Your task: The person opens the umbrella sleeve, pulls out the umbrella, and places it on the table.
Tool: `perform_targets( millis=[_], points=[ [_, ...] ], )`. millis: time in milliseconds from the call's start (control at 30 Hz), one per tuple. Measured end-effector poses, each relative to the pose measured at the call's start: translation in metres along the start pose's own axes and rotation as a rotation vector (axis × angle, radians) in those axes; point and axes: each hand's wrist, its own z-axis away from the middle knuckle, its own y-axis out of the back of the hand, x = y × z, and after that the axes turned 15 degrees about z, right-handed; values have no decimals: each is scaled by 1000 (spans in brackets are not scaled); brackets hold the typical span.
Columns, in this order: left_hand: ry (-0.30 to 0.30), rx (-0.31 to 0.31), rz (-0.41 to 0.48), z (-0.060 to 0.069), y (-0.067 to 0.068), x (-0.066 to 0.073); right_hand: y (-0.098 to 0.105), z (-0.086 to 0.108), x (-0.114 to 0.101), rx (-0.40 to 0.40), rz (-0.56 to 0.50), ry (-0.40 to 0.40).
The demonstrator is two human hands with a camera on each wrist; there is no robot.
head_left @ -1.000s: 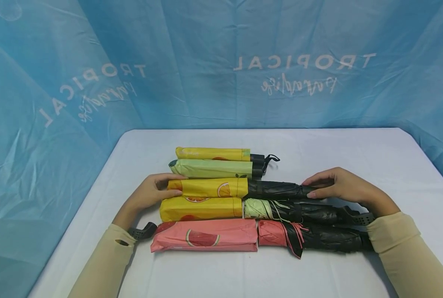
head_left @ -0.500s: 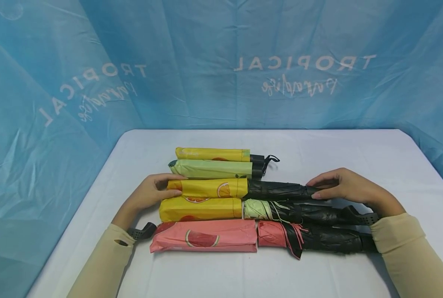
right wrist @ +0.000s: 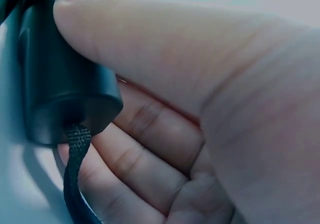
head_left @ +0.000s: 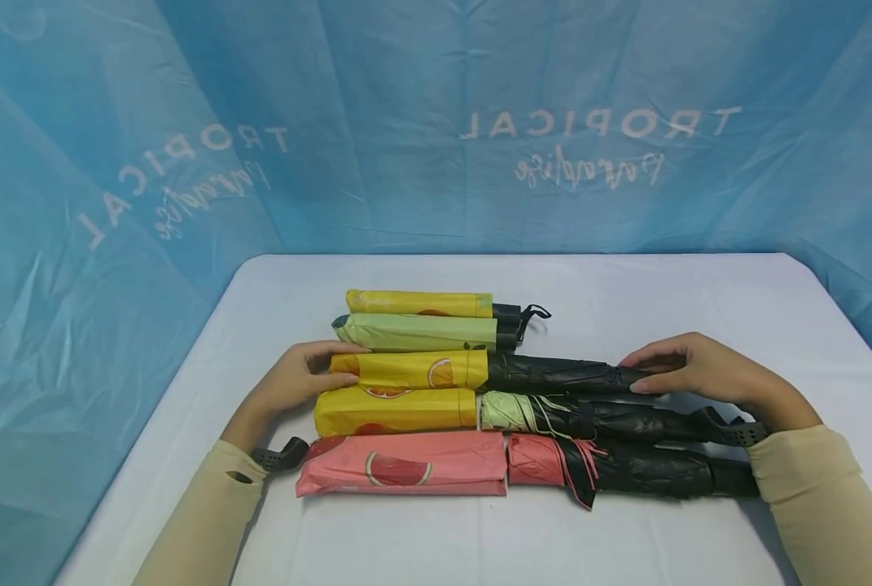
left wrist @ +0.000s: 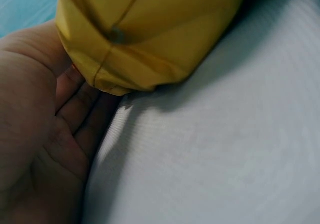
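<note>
My left hand (head_left: 289, 378) holds the left end of a yellow umbrella sleeve (head_left: 406, 370) with orange slices, thumb on the near side. The left wrist view shows the sleeve's gathered end (left wrist: 145, 44) between thumb and fingers. From the sleeve's right end sticks a folded black umbrella (head_left: 553, 375), partly inside it. My right hand (head_left: 710, 370) grips the umbrella's far right end. In the right wrist view, the thumb lies on the smooth black handle (right wrist: 60, 79), with fingers behind it and a wrist strap (right wrist: 75, 184) hanging from its end.
Behind lie two sleeved umbrellas, one yellow (head_left: 414, 302) and one light green (head_left: 421, 331). Nearer are a yellow sleeve (head_left: 399, 413) beside a green-and-black umbrella (head_left: 626, 421), and a pink watermelon sleeve (head_left: 450, 464) beside a pink-and-black umbrella (head_left: 655, 470). Blue curtains (head_left: 406, 163) border the table.
My right hand has moved steadily to the right with the umbrella's end, so more black umbrella shows outside the yellow sleeve. The left hand and the sleeve have stayed in place.
</note>
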Motion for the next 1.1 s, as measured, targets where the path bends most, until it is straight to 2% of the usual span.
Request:
perform_targets(
  millis=[367, 800, 1100],
  points=[
    [32, 29, 31, 2, -1, 1, 7, 4, 2, -18, -16, -20],
    [23, 4, 21, -3, 0, 0, 10, 11, 11, -14, -22, -5],
    [35, 15, 32, -2, -1, 3, 12, 18, 19, -6, 0, -31]
  ],
)
